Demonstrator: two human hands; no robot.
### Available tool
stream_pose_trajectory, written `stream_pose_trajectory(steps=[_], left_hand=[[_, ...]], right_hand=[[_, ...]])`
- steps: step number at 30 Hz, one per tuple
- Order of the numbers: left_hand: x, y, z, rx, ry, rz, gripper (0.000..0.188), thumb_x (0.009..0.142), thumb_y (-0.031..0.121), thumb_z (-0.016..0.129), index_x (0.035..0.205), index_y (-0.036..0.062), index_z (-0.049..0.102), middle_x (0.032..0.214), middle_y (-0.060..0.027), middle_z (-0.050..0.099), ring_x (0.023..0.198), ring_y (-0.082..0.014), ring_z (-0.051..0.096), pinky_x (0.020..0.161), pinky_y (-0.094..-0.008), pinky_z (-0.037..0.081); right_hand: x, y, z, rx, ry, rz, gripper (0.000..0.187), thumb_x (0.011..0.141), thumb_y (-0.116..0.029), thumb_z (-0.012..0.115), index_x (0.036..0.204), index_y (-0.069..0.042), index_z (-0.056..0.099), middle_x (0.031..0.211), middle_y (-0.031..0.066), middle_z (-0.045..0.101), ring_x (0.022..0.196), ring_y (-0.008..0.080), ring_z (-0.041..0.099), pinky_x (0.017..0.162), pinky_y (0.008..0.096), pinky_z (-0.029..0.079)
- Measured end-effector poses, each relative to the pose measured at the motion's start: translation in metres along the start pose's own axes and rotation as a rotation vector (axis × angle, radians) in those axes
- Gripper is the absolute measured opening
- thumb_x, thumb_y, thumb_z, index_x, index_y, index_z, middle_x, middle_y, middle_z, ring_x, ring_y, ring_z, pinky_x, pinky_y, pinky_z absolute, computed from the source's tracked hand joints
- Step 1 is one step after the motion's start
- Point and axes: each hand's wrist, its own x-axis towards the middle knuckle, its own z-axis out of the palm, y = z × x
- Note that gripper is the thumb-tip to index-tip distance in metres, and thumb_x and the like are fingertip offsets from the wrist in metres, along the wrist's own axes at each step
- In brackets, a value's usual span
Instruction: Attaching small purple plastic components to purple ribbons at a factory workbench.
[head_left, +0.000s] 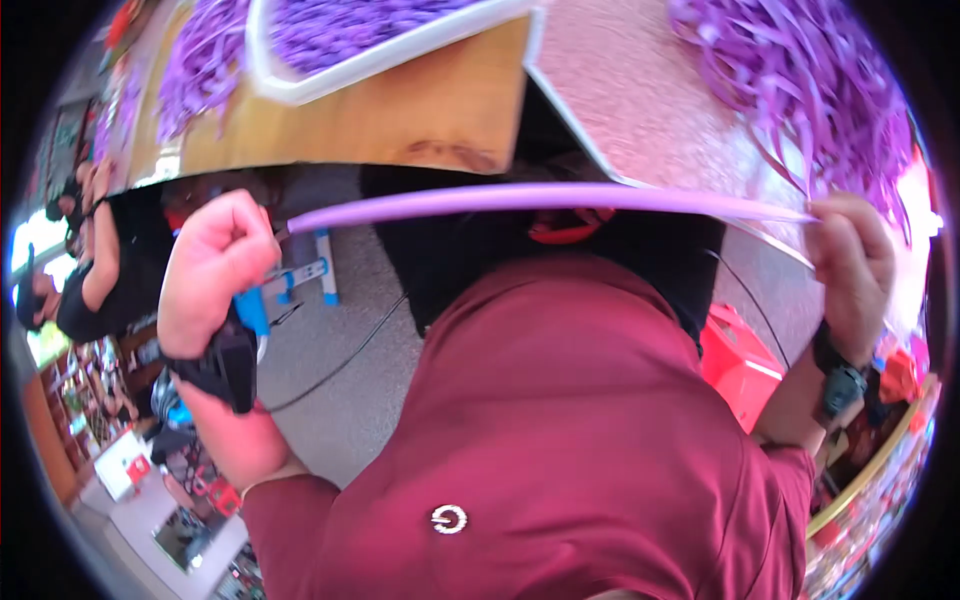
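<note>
A long, flat purple strip (520, 199) stretches across in front of my body, bowed slightly upward. My left hand (215, 265) is closed in a fist at its left end; the fingertips are turned away from view. At the other end, my right hand (850, 255) pinches the strip's narrow tip between thumb and fingers. Beyond my right hand lies a heap of loose purple strips (800, 80), and one thin strand hangs down close to those fingers.
A white tray (400, 62) full of purple pieces rests on a wooden table (420, 130). More purple strips (207, 60) lie left of it. A pale tabletop (640, 90) is at the right. A red plastic stool (740, 365) stands below it. Another person (90, 270) works at far left.
</note>
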Motion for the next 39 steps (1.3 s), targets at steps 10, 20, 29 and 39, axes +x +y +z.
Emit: stream_pose_trajectory(steps=[10, 20, 29, 39], left_hand=[[-0.009, 0.006, 0.029, -0.290, -0.134, 0.067, 0.022, 0.079, 0.017, 0.067, 0.073, 0.0051, 0.050, 0.064, -0.0015, 0.049, 0.054, -0.0070, 0.040, 0.049, -0.0200, 0.030], [0.025, 0.022, 0.127, -0.738, -0.410, -0.030, 0.039, 0.082, 0.012, 0.064, 0.115, -0.0043, 0.051, 0.073, 0.0052, 0.051, 0.062, 0.0000, 0.042, 0.055, -0.0155, 0.033], [0.023, 0.008, 0.069, -0.724, -0.084, 0.233, 0.023, 0.091, 0.024, 0.053, 0.079, 0.0101, 0.040, 0.050, 0.0057, 0.030, 0.039, -0.0037, 0.024, 0.037, -0.0220, 0.019], [0.020, 0.094, -0.086, -0.321, 0.495, 0.423, 0.017, 0.093, 0.022, 0.051, 0.082, 0.0099, 0.048, 0.064, 0.0061, 0.040, 0.048, -0.0027, 0.033, 0.045, -0.0192, 0.026]], right_hand=[[0.012, -0.013, 0.023, 0.035, -0.023, -0.139, 0.017, 0.090, -0.012, 0.054, 0.098, 0.002, 0.060, 0.072, -0.0030, 0.049, 0.060, 0.0031, 0.040, 0.056, 0.0176, 0.030], [0.030, -0.058, 0.127, 0.008, -0.365, -0.579, 0.012, 0.079, -0.005, 0.065, 0.090, 0.001, 0.065, 0.077, 0.0090, 0.065, 0.066, 0.0188, 0.061, 0.058, 0.0277, 0.045], [0.041, -0.021, 0.079, -0.180, -0.280, -0.423, 0.012, 0.082, -0.001, 0.060, 0.094, 0.000, 0.064, 0.083, 0.0113, 0.065, 0.075, 0.0223, 0.063, 0.066, 0.0298, 0.048], [0.037, 0.011, 0.027, -0.263, 0.114, -0.095, 0.015, 0.087, -0.005, 0.056, 0.099, 0.000, 0.063, 0.082, -0.0009, 0.058, 0.073, 0.0068, 0.049, 0.064, 0.0208, 0.039]])
